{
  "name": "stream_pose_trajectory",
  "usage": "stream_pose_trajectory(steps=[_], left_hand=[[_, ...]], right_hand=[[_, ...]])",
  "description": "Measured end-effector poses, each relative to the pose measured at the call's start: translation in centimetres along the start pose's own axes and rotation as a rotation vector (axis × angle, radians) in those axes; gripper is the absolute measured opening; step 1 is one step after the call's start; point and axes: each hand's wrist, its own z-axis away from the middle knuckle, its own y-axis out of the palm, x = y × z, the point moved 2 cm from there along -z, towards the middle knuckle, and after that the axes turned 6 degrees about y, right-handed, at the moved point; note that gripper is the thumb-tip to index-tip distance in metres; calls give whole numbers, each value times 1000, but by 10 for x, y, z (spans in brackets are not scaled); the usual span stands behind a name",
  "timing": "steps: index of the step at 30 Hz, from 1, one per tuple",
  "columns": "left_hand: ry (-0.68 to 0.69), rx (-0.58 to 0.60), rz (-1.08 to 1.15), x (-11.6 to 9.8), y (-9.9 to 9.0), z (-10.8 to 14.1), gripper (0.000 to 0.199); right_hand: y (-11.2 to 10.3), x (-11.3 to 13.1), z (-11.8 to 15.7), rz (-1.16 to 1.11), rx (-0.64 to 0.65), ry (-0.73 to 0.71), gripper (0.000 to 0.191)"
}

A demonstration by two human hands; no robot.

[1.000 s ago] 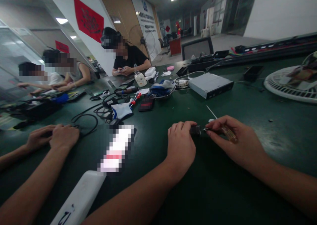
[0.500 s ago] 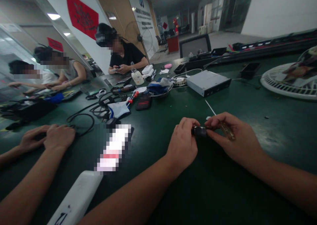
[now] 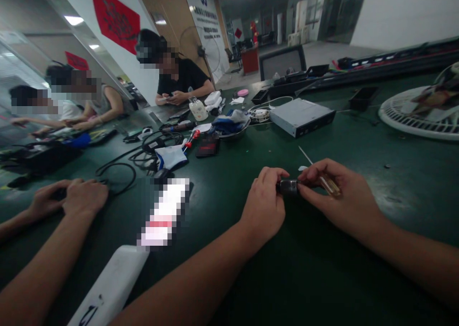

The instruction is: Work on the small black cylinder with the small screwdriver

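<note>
A small dark metal cylinder (image 3: 288, 187), like a small motor, is held between my two hands above the green table. My left hand (image 3: 264, 199) is closed, gripping its left end with thumb and fingers. At the cylinder's right end, the thumb and forefinger of my right hand (image 3: 346, 192) pinch or touch it. The same hand is closed around a screwdriver (image 3: 329, 184) with a clear amber handle, its thin shaft pointing up and left, away from the cylinder. My fingers hide both ends of the cylinder.
A grey disc drive (image 3: 301, 116) and a white fan grille (image 3: 412, 113) lie beyond my hands. To the left are a lit phone (image 3: 165, 211), a white case (image 3: 111, 283), cables and a cloth in a bowl (image 3: 230, 124). A co-worker's hands (image 3: 84, 197) rest at far left; others sit behind.
Slightly more of the cylinder shows between my hands, which have barely shifted. The screwdriver stays in my right hand at nearly the same angle. The view has tilted a little.
</note>
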Motion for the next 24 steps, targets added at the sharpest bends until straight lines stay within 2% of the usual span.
stream_pose_trajectory(steps=[6,10,13,17,24], left_hand=[[-17,51,-4,-2,0,-1,37],[-33,33,16,-3,-1,-1,34],[-53,35,21,-2,0,0,31],[-56,67,-8,-1,1,0,34],[13,153,-97,-4,0,-1,6]], right_hand=[[0,-2,-3,-29,6,4,16],[1,-1,-5,-58,39,20,14],[3,-1,-4,-94,105,43,18],[7,-2,0,-151,207,-4,19],[2,1,1,-144,160,3,16]])
